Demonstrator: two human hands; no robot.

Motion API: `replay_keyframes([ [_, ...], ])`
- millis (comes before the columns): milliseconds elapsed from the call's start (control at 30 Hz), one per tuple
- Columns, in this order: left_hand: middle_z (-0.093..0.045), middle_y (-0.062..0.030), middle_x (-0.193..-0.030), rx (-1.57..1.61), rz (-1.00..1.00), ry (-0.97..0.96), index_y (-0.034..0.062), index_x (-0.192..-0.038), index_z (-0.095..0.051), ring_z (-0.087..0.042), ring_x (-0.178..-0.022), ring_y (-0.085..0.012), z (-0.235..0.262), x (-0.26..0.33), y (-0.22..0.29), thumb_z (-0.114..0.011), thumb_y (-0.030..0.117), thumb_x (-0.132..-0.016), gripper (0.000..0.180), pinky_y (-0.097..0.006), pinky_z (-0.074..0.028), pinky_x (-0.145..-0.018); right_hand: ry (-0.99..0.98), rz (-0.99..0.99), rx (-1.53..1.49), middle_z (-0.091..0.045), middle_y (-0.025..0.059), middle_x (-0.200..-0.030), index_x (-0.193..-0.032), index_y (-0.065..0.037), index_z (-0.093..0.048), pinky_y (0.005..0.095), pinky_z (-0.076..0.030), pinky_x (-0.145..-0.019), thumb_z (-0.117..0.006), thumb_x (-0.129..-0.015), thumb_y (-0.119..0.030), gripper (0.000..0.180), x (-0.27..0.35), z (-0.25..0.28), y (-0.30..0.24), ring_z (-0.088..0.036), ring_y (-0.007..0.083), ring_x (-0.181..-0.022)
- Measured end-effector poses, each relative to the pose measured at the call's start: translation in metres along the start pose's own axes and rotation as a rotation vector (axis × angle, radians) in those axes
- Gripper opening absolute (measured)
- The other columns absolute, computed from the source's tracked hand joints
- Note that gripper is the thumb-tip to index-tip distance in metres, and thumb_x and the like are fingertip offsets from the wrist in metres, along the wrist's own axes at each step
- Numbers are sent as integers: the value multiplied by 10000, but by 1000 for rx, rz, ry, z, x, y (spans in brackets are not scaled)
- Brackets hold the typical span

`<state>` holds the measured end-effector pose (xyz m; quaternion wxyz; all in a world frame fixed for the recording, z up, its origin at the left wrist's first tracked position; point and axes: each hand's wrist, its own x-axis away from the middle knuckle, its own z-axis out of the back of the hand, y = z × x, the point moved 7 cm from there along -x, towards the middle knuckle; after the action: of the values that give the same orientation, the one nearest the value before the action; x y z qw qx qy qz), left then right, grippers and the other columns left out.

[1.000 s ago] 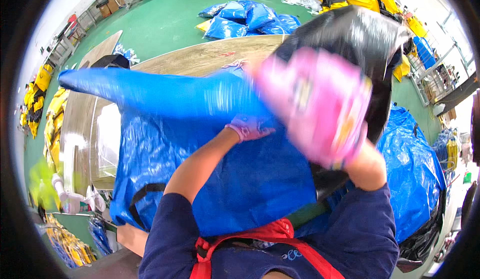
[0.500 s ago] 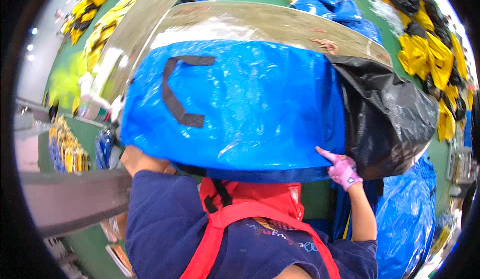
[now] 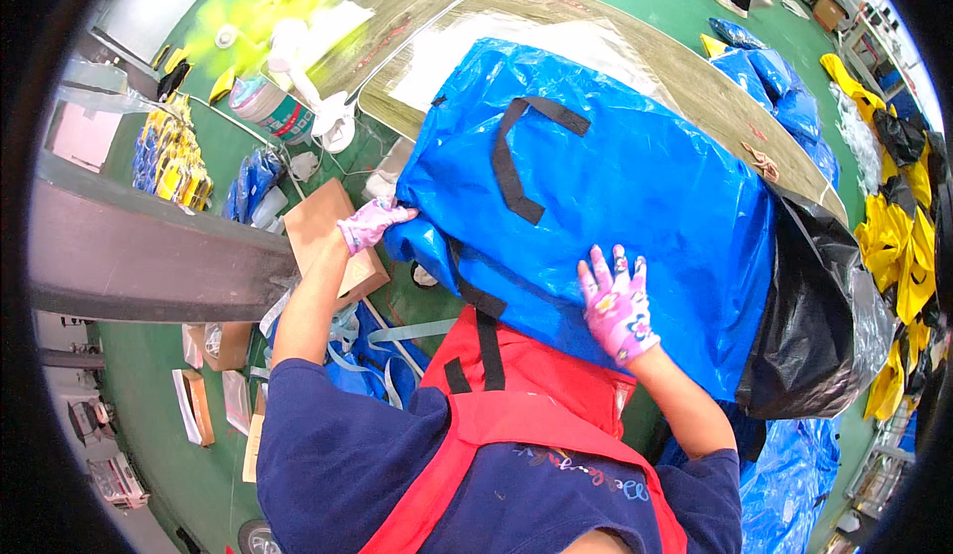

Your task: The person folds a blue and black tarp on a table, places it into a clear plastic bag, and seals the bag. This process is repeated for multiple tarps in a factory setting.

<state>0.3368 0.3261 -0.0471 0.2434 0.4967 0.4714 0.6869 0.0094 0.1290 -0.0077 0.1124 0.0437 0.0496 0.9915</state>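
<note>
A large stuffed blue plastic bag (image 3: 635, 187) with black strap handles lies on a shiny metal-topped table (image 3: 685, 87), hanging over its near edge. My left hand (image 3: 372, 223), in a pink patterned glove, grips the bag's lower left corner. My right hand (image 3: 617, 306), gloved the same way, presses flat with spread fingers on the bag's near side. A black plastic bag (image 3: 824, 316) sits against the blue bag's right end.
A cardboard box (image 3: 333, 236) and loose blue straps (image 3: 382, 341) lie on the green floor below my left arm. A grey beam (image 3: 149, 256) runs at left. Blue bags (image 3: 774, 97) and yellow items (image 3: 898, 246) are heaped at right. A tape roll (image 3: 283, 107) sits beyond.
The view has swung, so the blue bag now lies more to the right. My left hand has come into view gripping its corner, and my right hand moved up onto its side.
</note>
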Motion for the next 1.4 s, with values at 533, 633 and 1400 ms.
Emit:
replay_keyframes([
  [533,-583,-123,-1277,119,-29,124,39,-1339,-481,-555,-1126,-244,34,-88,24,-522,462,-928,592,-362,-426,-987,-250,76,-308,-372,14,-1507,-1240,-293,-640,788,-59,-1015,-538,-883,-535,443,19,-8,4,-148,480,-1418],
  [633,-586,-136,-1272,-365,-38,251,14,-1382,-449,-564,-1126,-240,18,-80,77,-543,587,-897,757,-344,-434,-971,-289,153,-403,-345,56,-1519,-1334,-263,-558,735,-93,-1056,-516,-843,-642,623,14,11,6,-130,471,-1424],
  [1400,-666,-160,-1044,-1354,-787,9,58,-1137,-637,-613,-993,-332,-376,-262,214,-524,565,-890,575,-438,-441,-918,-316,-832,-76,-389,190,-1477,-1373,-138,-491,433,-341,-1096,-617,-826,-606,731,238,125,496,-391,378,-1344],
])
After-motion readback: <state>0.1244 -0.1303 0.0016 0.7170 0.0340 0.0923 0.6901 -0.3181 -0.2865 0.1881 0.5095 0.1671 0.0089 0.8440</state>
